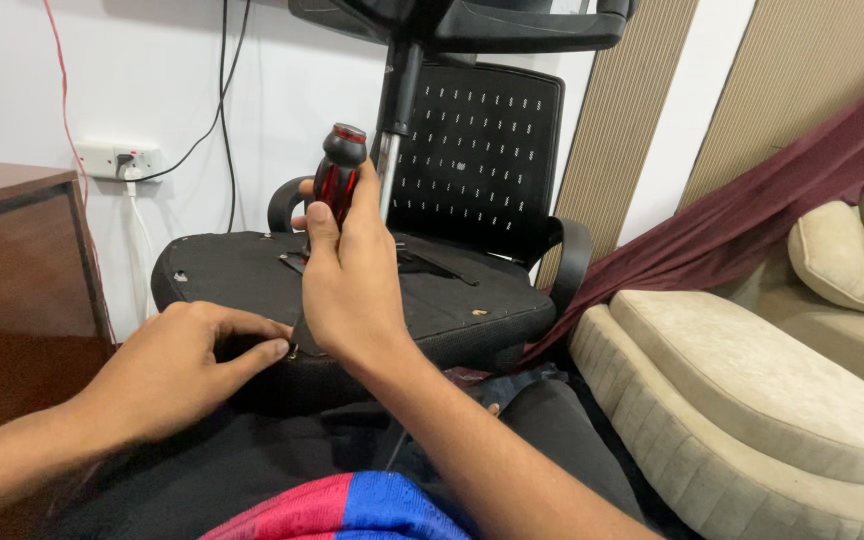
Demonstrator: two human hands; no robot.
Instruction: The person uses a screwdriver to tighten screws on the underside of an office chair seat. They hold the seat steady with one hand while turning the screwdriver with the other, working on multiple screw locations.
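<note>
right hand (352,285) gripping glossy red-black screwdriver (340,175) — padded chair seat (242,270)

A: Left edge of frame?
B: Brown wooden cabinet (12,270). Above it, white wall socket (117,158) with a white plug; black cables (224,90) and a red wire (60,80) run up the wall.
A: Right side?
B: Beige cushioned sofa (752,380), lower right. Maroon curtain (752,215) draped diagonally across it. Ribbed beige wall panels (632,110) behind, upper right.
</note>
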